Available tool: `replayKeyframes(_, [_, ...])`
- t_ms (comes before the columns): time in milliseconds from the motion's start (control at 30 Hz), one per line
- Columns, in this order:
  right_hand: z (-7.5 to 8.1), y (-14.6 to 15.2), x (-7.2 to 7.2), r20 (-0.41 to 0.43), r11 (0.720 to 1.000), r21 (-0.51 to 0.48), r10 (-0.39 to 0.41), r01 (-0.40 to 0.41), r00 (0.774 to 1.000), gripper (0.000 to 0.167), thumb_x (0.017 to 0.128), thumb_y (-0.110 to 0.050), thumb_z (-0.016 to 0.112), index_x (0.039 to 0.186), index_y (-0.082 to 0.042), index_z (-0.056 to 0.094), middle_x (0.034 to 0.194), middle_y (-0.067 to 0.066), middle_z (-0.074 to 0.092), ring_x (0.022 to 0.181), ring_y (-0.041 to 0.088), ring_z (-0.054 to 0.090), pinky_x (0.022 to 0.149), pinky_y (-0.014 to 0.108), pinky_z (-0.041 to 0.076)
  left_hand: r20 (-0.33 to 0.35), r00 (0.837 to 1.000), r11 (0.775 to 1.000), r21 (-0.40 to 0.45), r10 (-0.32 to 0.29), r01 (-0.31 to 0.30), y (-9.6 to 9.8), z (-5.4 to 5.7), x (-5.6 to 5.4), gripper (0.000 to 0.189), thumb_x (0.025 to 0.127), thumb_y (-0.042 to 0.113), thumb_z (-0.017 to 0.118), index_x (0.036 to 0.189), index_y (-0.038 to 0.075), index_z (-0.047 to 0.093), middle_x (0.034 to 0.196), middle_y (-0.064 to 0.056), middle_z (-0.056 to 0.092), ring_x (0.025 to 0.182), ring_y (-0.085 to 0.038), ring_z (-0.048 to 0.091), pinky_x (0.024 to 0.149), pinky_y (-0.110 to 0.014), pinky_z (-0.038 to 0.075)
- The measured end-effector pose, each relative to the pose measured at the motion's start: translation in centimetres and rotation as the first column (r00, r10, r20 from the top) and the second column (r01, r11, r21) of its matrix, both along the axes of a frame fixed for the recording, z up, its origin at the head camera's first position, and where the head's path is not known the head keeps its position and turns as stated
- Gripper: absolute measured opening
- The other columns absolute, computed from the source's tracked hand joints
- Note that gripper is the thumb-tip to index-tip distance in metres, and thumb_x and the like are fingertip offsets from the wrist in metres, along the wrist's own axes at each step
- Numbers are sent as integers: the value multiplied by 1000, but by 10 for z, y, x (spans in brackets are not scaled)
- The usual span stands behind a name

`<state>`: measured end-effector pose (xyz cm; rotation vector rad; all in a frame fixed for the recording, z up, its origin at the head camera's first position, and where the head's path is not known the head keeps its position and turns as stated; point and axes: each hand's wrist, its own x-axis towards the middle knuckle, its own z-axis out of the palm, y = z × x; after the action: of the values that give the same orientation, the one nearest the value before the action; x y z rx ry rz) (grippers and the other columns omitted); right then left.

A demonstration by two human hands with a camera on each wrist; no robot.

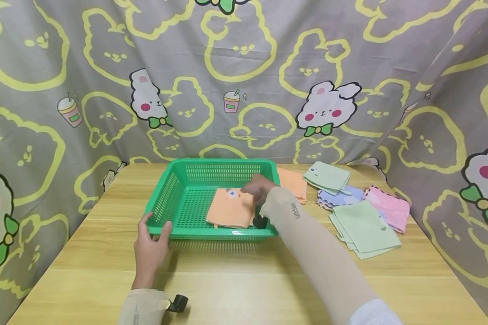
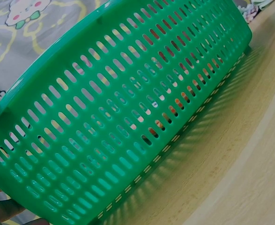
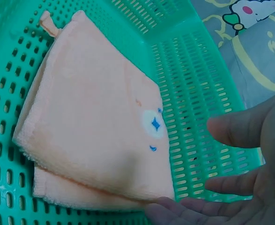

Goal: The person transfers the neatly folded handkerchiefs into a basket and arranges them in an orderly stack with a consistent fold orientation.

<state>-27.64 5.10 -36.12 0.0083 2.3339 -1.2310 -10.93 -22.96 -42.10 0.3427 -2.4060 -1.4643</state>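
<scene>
A green plastic basket with slotted walls stands on the table. My left hand grips its near left corner, thumb over the front rim and fingers round the side; the left wrist view shows the basket's slotted wall close up. Inside lies a folded orange towel with a small embroidered face, flat toward the right of the basket floor. Reaching over the right rim, my right hand is at the towel. In the right wrist view its thumb and fingers are spread, the lower fingertips right at the towel's edge.
Right of the basket, another orange towel lies partly behind my sleeve. Farther right are two green towels, a blue towel and a pink towel, some overlapping. A patterned curtain hangs behind the wooden table.
</scene>
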Motion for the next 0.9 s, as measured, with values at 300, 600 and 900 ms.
replayKeyframes(300, [19, 5, 1, -69, 999, -24, 47, -49, 996, 64, 98, -23, 59, 146, 7, 29, 150, 21, 33, 124, 38, 49, 94, 48, 48, 13, 1000, 1000, -1, 3, -3, -1, 0, 0, 73, 97, 47, 53, 153, 13, 20, 146, -37, 31, 121, -54, 45, 98, -63, 37])
replayKeyframes(600, [39, 16, 0, -84, 995, -87, 47, -55, 995, 66, 99, -22, 58, 149, 3, 24, 149, 20, 34, 125, 38, 48, 95, 45, 48, 10, 1000, 1000, -7, 8, -8, -1, 0, 0, 73, 98, 46, 52, 153, 12, 19, 146, -37, 29, 123, -56, 42, 99, -64, 35])
replayKeyframes(900, [47, 33, 2, -91, 992, -121, 36, -47, 995, 63, 99, -24, 58, 148, 0, 28, 138, 22, 45, 124, 40, 50, 93, 42, 50, 4, 1000, 1000, 3, 0, 0, 0, 0, 0, 73, 97, 45, 53, 152, 11, 20, 146, -36, 30, 126, -55, 40, 100, -63, 35])
